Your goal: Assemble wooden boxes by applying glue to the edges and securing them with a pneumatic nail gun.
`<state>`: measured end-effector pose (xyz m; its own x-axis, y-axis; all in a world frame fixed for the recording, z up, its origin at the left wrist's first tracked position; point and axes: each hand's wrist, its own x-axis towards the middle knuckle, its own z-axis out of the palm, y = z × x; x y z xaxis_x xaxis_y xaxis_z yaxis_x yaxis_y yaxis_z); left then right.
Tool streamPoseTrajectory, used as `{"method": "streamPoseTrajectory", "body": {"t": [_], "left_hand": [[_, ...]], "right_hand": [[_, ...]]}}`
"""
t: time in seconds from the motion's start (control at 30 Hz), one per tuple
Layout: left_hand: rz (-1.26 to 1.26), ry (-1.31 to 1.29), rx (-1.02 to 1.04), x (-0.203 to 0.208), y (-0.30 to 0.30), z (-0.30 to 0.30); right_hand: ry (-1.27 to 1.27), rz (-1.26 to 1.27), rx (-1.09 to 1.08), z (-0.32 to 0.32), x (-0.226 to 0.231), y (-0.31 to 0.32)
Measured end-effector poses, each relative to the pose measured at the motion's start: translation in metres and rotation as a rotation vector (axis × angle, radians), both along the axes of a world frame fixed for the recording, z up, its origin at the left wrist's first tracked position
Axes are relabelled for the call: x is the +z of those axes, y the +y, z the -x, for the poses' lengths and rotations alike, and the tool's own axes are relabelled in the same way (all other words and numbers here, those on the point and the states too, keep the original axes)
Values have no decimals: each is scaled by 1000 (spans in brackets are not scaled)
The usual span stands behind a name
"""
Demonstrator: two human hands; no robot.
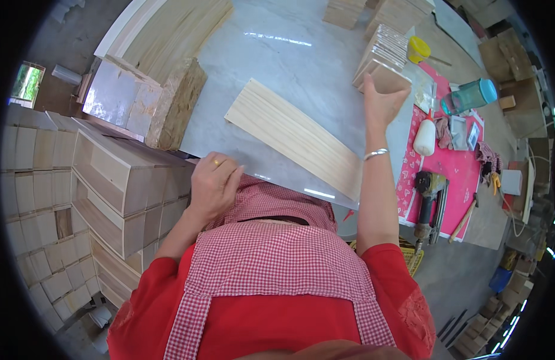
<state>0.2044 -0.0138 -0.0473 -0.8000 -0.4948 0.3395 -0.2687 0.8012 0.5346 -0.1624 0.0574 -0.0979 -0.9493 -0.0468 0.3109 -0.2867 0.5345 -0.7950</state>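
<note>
My right hand (pixel 385 101) reaches to the back right of the table, its thumb and fingers closed on a small wooden panel (pixel 389 77) at the near end of a row of similar pieces (pixel 386 49) with glossy edges. By the front table edge on the left is my left hand (pixel 216 186), its fingers curled together with nothing visible in them. Between the two hands a long pale wooden board (pixel 298 138) lies slantwise on the marbled tabletop (pixel 268 63). Its right end passes close beside my right forearm.
Stacked wooden boards (pixel 175 36) stand at the back left, above stacked wooden boxes (pixel 103 198). On the right, a pink mat (pixel 451 174) bears a white squeeze bottle (pixel 425 137), a nail gun (pixel 430 201) and a hammer (pixel 463 217). A teal bottle (pixel 468 97) and yellow tub (pixel 418 49) are behind.
</note>
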Motion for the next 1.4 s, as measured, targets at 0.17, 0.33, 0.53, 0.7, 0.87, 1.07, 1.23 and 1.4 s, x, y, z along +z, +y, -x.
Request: {"method": "streamPoseTrajectory", "body": {"t": [0.17, 0.33, 0.53, 0.7, 0.87, 1.07, 1.23, 1.4], "left_hand": [[-153, -32, -166, 6, 17, 50], [12, 22, -542, 6, 34, 107], [230, -52, -684, 14, 48, 144], [218, -115, -625, 26, 43, 146], [264, -213, -646, 17, 46, 145], [479, -268, -691, -11, 68, 189], [388, -475, -806, -19, 79, 211], [325, -379, -726, 5, 62, 205]], "right_hand": [[43, 124, 48, -17, 7, 78], [-112, 142, 55, -41, 1, 121], [-60, 177, 281, -27, 0, 79], [-57, 125, 281, -7, 12, 48], [-50, 193, 297, -10, -4, 86], [184, 284, 309, -65, -23, 165], [-60, 189, 250, -112, -28, 196], [186, -89, 389, -117, -16, 182]]}}
